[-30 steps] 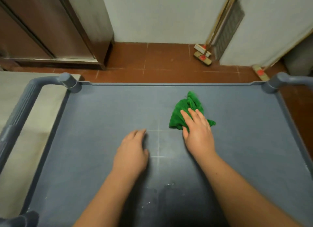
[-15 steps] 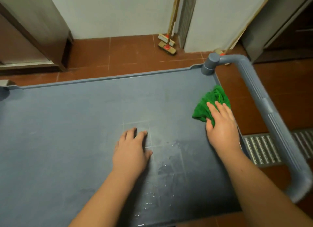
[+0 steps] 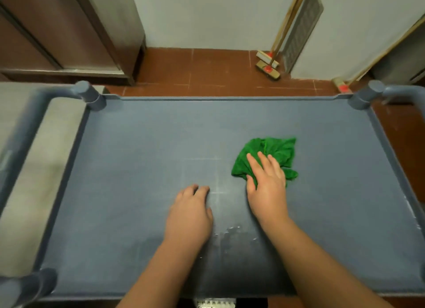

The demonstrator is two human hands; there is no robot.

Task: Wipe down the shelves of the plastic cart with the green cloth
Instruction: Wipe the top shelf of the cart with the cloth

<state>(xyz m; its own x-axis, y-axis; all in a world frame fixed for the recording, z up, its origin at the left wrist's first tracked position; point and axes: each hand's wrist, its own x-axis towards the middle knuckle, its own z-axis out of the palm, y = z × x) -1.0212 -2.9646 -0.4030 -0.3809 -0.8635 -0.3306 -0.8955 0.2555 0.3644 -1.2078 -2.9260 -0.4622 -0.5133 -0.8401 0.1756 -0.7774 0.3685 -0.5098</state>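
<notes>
The cart [image 3: 138,169] fills most of the view. Its top shelf is flat, gray-blue and has a low rim all round. Round posts stand at the far corners, and a thick handle bar runs along the left side. Thin pale lines cross on the shelf near the middle, and a small wet patch [image 3: 232,235] shines close to the near edge, between the two arms.

Past the cart is a red-brown tiled floor [image 3: 218,70] and a pale wall [image 3: 207,15]. A steel cabinet [image 3: 69,31] stands at the far left. A broom [image 3: 269,66] leans on the wall at the far right, just beside a gray grate [image 3: 301,24] that leans there too.

The cloth [image 3: 276,151] is green and crumpled. It lies on the shelf, right of the middle.

The right hand [image 3: 268,183] lies flat on the near part of the cloth. Its fingers are straight and a bit spread, and they press the cloth down. The thumb touches the cloth's left edge.

The left hand [image 3: 190,211] rests palm down on the bare shelf, near the right hand but apart from it. Its fingers are bent a little at the tips. It holds nothing.
</notes>
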